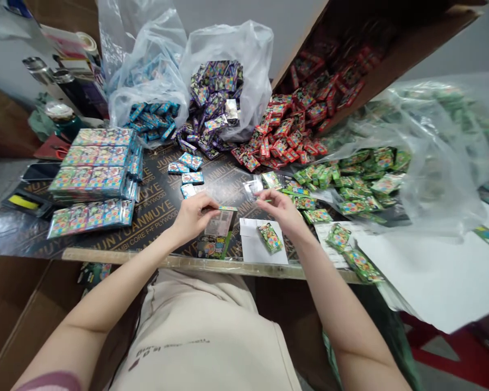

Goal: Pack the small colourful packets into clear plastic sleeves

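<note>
My left hand [196, 216] is closed in a pinch on the top edge of a flat printed packet [217, 239], part clear and part green, at the table's front edge. To its right, my right hand [282, 210] has thumb and fingertips pressed together; what they hold is too small to make out. Just beyond those fingertips lies a small clear plastic piece [251, 188]. Below the right hand, a green small box [270, 238] rests on a white paper sheet [248, 251]. Several blue small boxes [192, 177] sit beyond my left hand.
Stacked multi-packs [93, 174] stand at the left, near a phone [43, 172]. Along the back are bags of blue boxes [152, 120] and purple boxes [215, 92], then red boxes [285, 130] spilling from a carton [411, 49]. Green boxes [361, 182] lie right.
</note>
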`<action>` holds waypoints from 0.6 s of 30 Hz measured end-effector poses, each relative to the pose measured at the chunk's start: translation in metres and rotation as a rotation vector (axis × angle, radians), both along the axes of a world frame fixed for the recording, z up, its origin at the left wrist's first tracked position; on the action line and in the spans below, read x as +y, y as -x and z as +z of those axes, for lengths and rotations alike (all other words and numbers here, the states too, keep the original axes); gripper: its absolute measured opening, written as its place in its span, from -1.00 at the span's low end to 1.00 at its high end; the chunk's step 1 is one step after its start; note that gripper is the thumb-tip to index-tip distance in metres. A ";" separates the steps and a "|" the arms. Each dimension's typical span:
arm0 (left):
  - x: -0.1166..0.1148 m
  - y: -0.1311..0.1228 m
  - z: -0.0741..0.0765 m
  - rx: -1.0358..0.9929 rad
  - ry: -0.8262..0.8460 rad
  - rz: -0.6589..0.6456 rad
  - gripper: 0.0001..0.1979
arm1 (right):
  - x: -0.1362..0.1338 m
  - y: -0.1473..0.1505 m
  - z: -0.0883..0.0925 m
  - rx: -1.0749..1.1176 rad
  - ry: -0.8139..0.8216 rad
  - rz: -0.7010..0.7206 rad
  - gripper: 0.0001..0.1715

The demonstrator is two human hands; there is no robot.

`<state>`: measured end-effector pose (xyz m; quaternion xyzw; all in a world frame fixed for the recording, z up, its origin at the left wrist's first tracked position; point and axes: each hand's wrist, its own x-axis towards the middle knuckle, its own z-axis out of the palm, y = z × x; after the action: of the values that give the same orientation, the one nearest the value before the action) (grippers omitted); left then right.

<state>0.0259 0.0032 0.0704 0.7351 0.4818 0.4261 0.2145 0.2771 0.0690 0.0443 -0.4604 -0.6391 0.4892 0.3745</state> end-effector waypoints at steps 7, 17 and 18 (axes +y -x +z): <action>-0.004 0.001 0.001 -0.067 -0.047 0.002 -0.96 | 0.004 0.069 0.065 0.025 0.182 0.497 -0.73; -0.003 -0.006 -0.008 -0.052 -0.001 0.112 -0.90 | 0.007 0.082 0.043 0.028 0.301 0.488 -0.78; -0.003 -0.007 -0.010 -0.026 -0.014 0.101 -0.95 | 0.005 0.083 0.040 0.055 0.317 0.456 -0.78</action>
<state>0.0331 0.0001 0.0604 0.7055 0.5125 0.4494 0.1939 0.1938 0.0743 0.0844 -0.3442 -0.6312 0.6671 0.1954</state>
